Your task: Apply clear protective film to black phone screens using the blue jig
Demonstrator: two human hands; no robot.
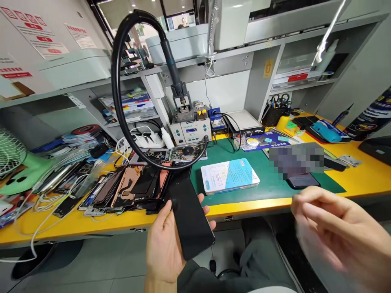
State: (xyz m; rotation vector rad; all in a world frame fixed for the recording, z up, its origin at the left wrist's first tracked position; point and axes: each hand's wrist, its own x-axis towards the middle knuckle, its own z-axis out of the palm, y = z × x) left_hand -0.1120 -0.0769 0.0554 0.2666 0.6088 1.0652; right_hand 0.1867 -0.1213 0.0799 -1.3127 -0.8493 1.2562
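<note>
My left hand (163, 242) is closed around a black smartphone (193, 219), held in front of the bench edge with its dark, blank face up. The thumb lies on the near left edge and the fingertips show past the right edge. At the right, my right hand (342, 228) hovers with its fingers curled together and partly smeared by motion. Whatever may be between those fingers cannot be made out. Just beyond it, another dark phone (303, 181) lies on the green mat (269, 191).
A blue-and-white box (230, 175) sits mid-mat. Stacked phone parts (125, 187) and cables crowd the left. A black hose (114, 81) arches over them from a soldering station (192, 130). A blue object (326, 131) and a large spray can (371, 116) stand right.
</note>
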